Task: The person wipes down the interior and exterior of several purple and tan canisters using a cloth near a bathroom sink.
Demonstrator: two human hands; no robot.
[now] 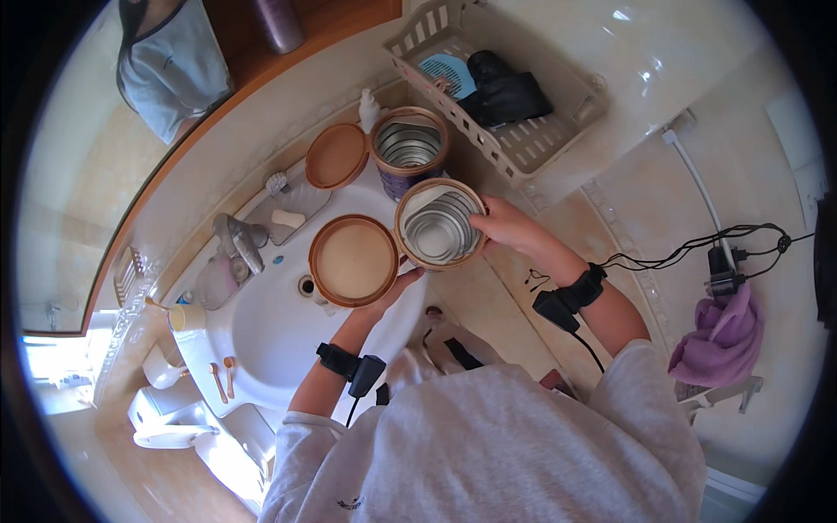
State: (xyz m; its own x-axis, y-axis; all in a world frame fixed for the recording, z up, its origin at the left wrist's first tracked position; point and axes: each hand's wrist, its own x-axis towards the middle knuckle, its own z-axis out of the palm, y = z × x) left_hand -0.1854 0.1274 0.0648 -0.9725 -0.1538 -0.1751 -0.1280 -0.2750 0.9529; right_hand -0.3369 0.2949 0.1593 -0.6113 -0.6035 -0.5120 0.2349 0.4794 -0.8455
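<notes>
- While the person leans over a white sink (261,331), the right hand (510,228) wraps its fingers round the rim of an open round tin (438,224), holding it over the right side of the basin with its ribbed metal inside facing up.
- The left hand (394,292) grips a round brown lid (353,260) by its lower right edge, fingers curled under it; the lid sits just left of the held tin, nearly touching it, above the drain (306,285).
- Both wrists carry black straps with small black units and cables.
- A second open tin (408,148) with a purple wall stands on the sink's back ledge, just behind the held one, and another brown lid (336,156) leans beside it on the left.
- A small white bottle (370,108) stands behind these, against the wall.
- The metal tap (240,242) rises at the back left of the basin, with a bar of soap (288,218) near it.
- A cream cup (187,316) and two small spoons (222,375) lie on the sink's left rim.
- A beige slotted basket (523,148) on the raised ledge to the right holds a blue brush and something black.
- A purple cloth (719,340) hangs far right, near black cables.
</notes>
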